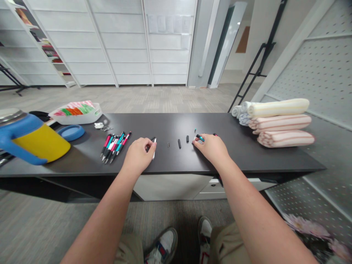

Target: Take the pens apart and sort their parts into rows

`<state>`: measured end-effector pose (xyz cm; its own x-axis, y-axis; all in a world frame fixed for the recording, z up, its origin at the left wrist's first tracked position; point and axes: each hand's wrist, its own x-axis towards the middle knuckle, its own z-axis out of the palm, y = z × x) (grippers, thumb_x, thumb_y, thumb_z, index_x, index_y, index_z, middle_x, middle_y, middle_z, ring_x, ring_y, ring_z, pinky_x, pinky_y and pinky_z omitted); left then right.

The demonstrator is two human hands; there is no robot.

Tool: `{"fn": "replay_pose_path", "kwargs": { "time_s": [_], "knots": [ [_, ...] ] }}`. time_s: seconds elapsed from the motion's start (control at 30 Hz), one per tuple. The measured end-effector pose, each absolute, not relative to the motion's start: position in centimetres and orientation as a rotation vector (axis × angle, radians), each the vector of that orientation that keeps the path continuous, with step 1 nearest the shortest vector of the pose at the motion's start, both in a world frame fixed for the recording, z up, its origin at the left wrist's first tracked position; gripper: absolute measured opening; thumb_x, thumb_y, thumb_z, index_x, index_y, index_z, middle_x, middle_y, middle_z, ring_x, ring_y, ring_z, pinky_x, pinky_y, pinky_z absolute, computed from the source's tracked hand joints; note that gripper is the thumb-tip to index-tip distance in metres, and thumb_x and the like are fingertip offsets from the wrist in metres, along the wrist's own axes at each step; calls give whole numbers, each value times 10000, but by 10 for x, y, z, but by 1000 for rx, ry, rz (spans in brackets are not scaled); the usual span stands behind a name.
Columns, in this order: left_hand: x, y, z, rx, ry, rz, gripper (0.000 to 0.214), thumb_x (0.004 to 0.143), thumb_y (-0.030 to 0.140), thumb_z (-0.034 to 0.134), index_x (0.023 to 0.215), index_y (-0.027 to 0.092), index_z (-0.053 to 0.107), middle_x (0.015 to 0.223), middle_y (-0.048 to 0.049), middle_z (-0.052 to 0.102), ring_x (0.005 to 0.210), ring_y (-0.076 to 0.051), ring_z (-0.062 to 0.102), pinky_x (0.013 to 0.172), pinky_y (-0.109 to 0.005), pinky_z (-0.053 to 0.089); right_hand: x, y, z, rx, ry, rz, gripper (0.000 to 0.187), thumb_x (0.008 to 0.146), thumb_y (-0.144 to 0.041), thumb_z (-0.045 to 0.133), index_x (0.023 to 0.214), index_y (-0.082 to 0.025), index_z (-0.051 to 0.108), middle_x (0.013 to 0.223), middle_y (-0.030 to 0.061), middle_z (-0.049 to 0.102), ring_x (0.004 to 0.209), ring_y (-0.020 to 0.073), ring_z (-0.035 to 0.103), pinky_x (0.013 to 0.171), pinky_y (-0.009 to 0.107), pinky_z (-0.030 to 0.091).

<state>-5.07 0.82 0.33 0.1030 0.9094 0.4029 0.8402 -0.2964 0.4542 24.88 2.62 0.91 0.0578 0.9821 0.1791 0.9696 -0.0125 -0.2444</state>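
My left hand (139,152) is curled low over the desk, thumb and fingers closed on a slim white-and-silver pen part (154,149). A dark tip shows beside its fingertips. Between the thumb and fingers of my right hand (211,146) is a teal-and-black pen part (200,138). Small pieces lie apart between the hands: a spring (168,145), a black tube-shaped grip (179,143) and a short black piece (187,139). Farther back lies a tiny teal piece (195,130). Something red and dark peeks out behind my right hand, mostly hidden.
Several red, teal and black pens (114,146) lie in a bunch left of my left hand. Beyond them are a blue lid (71,132), a yellow-and-blue jug (35,137) and a white tray (95,114) of colourful items. Rolled towels (283,124) are stacked at the desk's right end.
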Motion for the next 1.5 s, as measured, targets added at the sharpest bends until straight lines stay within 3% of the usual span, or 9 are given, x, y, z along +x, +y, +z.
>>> {"fn": "replay_pose_path", "kwargs": {
  "time_s": [0.53, 0.8, 1.1, 1.23, 1.37, 1.5],
  "knots": [
    [-51, 8, 4, 2245, 1802, 944, 289, 985, 419, 559, 794, 223, 651, 839, -44, 676, 819, -225, 628, 742, -343, 425, 252, 24, 9, -1859, -1762, 52, 359, 996, -519, 560, 1029, -235, 777, 792, 60, 772, 740, 224, 696, 661, 289, 397],
    [-51, 9, 2, 2255, 1795, 953, 292, 988, 419, 560, 793, 221, 650, 836, -41, 674, 826, -227, 630, 751, -345, 428, 259, 20, 8, -2086, -1892, -43, 377, 1007, -517, 539, 1030, -225, 777, 920, 122, 799, 845, 277, 727, 667, 314, 409],
    [-53, 8, 2, 2238, 1793, 961, 287, 984, 420, 570, 793, 223, 655, 827, -38, 676, 824, -227, 634, 751, -342, 430, 259, 20, 5, -2146, -1922, -11, 336, 976, -511, 581, 1054, -253, 782, 909, 107, 801, 836, 279, 732, 651, 314, 415],
    [-53, 8, 2, 2239, 1789, 963, 285, 984, 416, 568, 792, 224, 654, 828, -36, 677, 824, -226, 634, 748, -344, 430, 263, 14, 6, -2045, -1800, -5, 332, 955, -527, 618, 1029, -237, 760, 858, 99, 788, 806, 271, 730, 656, 307, 422],
    [-52, 9, 2, 2227, 1796, 972, 282, 983, 420, 565, 803, 223, 654, 833, -38, 681, 815, -226, 634, 743, -347, 432, 258, 6, 10, -1829, -1644, -61, 341, 1009, -529, 540, 1027, -233, 709, 810, 69, 771, 780, 251, 730, 674, 296, 429],
    [-52, 9, 3, 2215, 1800, 977, 276, 982, 424, 563, 817, 223, 655, 839, -42, 683, 825, -229, 638, 745, -348, 437, 242, -2, 8, -1599, -1760, -20, 362, 1031, -531, 500, 1141, -214, 636, 900, 77, 779, 774, 243, 738, 685, 295, 446]
  ]
}}
